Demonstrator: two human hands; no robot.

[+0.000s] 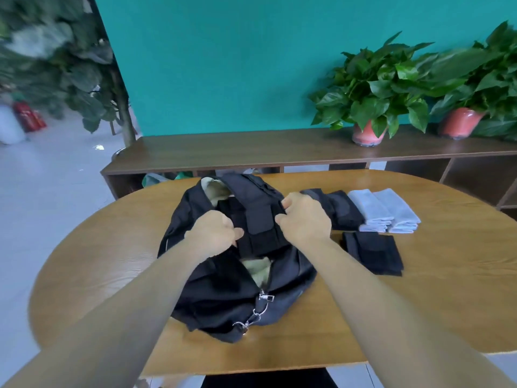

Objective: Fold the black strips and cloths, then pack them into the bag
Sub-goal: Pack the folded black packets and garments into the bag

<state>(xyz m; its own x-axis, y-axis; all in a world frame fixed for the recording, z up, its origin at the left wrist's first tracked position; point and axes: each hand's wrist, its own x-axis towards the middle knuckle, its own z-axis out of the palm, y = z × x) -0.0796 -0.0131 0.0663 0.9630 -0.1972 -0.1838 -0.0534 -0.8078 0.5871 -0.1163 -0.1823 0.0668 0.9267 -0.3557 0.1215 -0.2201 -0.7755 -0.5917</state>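
A black bag [223, 298] lies open on the round wooden table [419, 303], its pale green lining showing. Over the bag's opening sits a bundle of folded black strips [258, 219]. My left hand [214, 232] grips the bundle's left side and my right hand [303, 217] grips its right side. Right of the bag lie a folded black cloth [373, 252] near the front and another folded black pile [342, 208] behind it. Two folded light blue cloths [386, 210] rest further right.
A low wooden shelf [251, 148] runs behind the table against a teal wall. Two potted plants [372, 91] in pink pots stand on it at the right. A large leafy plant [84, 68] stands at the far left on the grey floor.
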